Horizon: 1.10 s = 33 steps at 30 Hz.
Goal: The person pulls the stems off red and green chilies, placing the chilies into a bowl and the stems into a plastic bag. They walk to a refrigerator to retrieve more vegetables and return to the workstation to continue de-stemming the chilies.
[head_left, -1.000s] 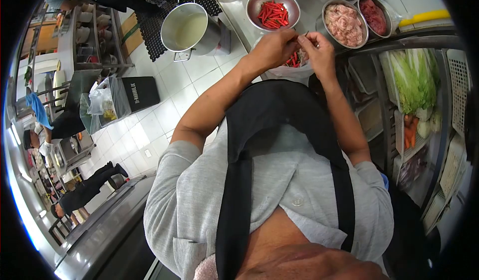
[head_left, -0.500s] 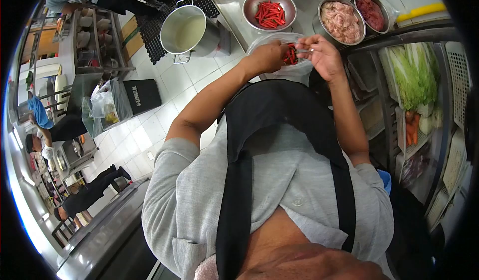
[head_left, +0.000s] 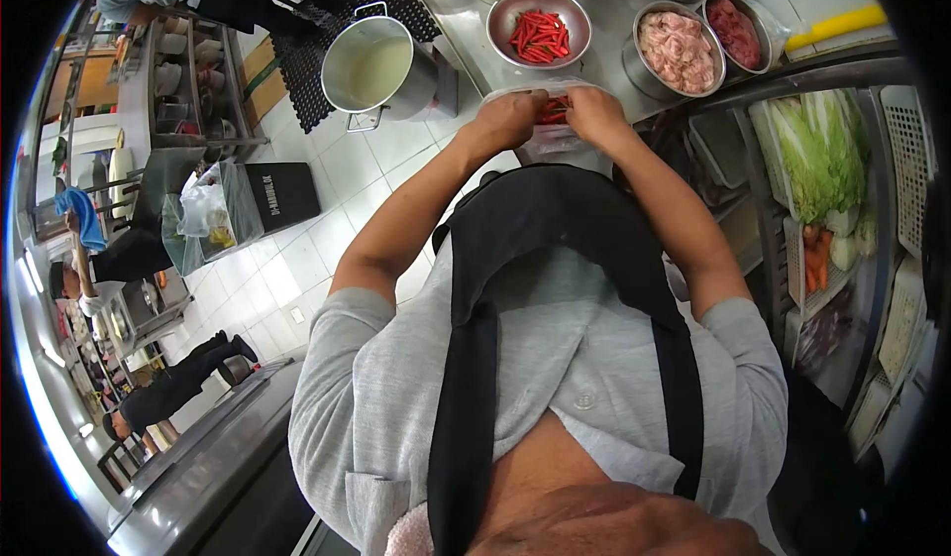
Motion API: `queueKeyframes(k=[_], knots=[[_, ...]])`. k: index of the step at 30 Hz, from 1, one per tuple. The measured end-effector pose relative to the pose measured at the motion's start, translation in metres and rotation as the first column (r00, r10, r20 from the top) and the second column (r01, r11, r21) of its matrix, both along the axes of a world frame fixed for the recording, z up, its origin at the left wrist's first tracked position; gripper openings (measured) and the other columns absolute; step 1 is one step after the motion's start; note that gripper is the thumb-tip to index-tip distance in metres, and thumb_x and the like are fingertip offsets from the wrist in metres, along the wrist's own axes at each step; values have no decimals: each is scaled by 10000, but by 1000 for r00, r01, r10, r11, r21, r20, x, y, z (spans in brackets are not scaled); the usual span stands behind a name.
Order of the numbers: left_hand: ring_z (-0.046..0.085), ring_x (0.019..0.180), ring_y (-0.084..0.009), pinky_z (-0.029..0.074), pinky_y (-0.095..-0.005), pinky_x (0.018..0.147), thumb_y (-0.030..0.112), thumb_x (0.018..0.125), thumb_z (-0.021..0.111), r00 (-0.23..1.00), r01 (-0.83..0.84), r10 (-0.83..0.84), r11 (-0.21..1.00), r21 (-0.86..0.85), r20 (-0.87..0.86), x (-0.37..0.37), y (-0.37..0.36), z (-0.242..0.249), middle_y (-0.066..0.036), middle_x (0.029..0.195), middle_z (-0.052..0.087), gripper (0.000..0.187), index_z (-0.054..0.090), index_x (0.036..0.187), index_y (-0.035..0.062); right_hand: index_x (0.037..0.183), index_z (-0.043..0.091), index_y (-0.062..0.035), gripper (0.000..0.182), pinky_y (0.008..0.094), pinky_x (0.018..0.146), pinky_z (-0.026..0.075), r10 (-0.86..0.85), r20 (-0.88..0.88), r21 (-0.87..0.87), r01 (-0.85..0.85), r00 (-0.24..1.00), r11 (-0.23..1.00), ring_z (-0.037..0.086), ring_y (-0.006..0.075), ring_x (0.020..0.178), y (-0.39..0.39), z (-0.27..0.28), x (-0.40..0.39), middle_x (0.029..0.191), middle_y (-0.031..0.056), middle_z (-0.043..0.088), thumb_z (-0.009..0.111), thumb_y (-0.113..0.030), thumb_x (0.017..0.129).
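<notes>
Steel counter (head_left: 466,6) runs along the far side of the scene, and on it stands the largest vessel, a tall stockpot (head_left: 376,65) with pale liquid inside, at the counter's left end above the tiled floor (head_left: 297,249). To the right, under the counter edge, a glass-fronted cooler (head_left: 842,189) holds leafy cabbage (head_left: 817,155) on its upper shelf and carrots (head_left: 814,264) lower down. On the counter's far part sit round steel bowls: one with pale raw meat (head_left: 679,51), one just right of it with dark red meat (head_left: 735,33), and one to the left holding loose red chillies (head_left: 540,29). Near the counter's front edge lies a clear plastic bag (head_left: 555,138), with more red chillies (head_left: 555,110) showing at its mouth. Both hands meet at that bag. The left hand (head_left: 510,120) is curled at the bag's left side, fingers closed on the plastic or on the chillies; which of the two cannot be told. The right hand (head_left: 592,115) is likewise curled, pressing in from the right and touching the bag, and the two hands nearly touch over the chillies. Far left, other people work by metal racks (head_left: 158,70).
</notes>
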State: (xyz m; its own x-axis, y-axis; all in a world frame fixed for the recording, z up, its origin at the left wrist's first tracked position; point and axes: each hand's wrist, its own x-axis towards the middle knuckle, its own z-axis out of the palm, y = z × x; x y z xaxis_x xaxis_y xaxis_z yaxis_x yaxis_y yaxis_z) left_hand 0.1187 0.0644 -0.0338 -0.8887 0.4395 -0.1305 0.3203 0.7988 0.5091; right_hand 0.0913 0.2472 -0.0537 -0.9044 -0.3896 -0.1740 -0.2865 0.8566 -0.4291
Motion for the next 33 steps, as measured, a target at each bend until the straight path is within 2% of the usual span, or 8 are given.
queueKeyframes(k=[5,7,12,17,19,25,29,33], knots=[[596,840,-373,459,-444,712,135,866,519,997,-46,62,938,342,-37,4,-1,12,-210,881,611,178,560,999,24,892,620,-27,174,431,738,480,-67,-56,-193,56,996,980,613,355,847,6,27,8,898,190,632,614,-146,765],[601,817,-341,461,-427,707,154,876,526,989,-134,150,870,474,4,12,8,20,-197,861,607,180,559,995,24,894,619,-13,147,329,649,486,-272,-125,-653,128,954,747,630,236,712,10,33,19,815,128,645,639,-123,797],[581,805,-351,453,-402,726,196,884,544,964,-197,261,838,509,-56,12,30,28,-171,848,599,179,541,962,35,887,623,11,144,207,582,445,-318,326,-853,422,890,307,549,59,643,0,43,34,728,24,613,647,-123,839],[548,669,-132,457,-283,599,183,933,516,880,-418,-63,365,832,470,7,43,20,-57,756,566,158,503,950,27,878,609,-4,123,184,499,388,-327,396,-876,460,858,147,480,27,552,0,51,39,670,-20,568,638,-120,849],[538,683,-111,461,-271,614,179,943,500,877,-395,-105,402,826,470,6,41,18,-46,787,561,160,500,966,21,901,572,-47,94,170,393,254,-55,692,-722,690,720,-46,339,17,433,10,50,36,582,-70,432,605,-130,871],[522,686,-87,458,-258,613,174,948,492,882,-332,-137,499,800,452,7,37,29,-31,790,553,161,517,969,17,858,514,-71,67,205,424,316,432,685,-549,805,587,-224,400,73,466,32,44,32,613,-35,457,524,-134,877],[559,697,-136,459,-292,627,153,924,519,961,-220,59,759,613,271,8,37,30,-78,805,585,159,559,984,11,883,514,-60,62,217,440,344,109,751,-606,745,651,-279,437,84,503,21,63,32,666,-18,503,502,-118,866],[600,755,-244,466,-336,668,127,893,546,995,-101,75,828,552,69,8,37,38,-148,857,606,171,570,1016,11,881,533,-48,105,188,448,338,-29,524,-836,521,851,175,441,56,521,26,56,27,685,-14,516,544,-152,876]])
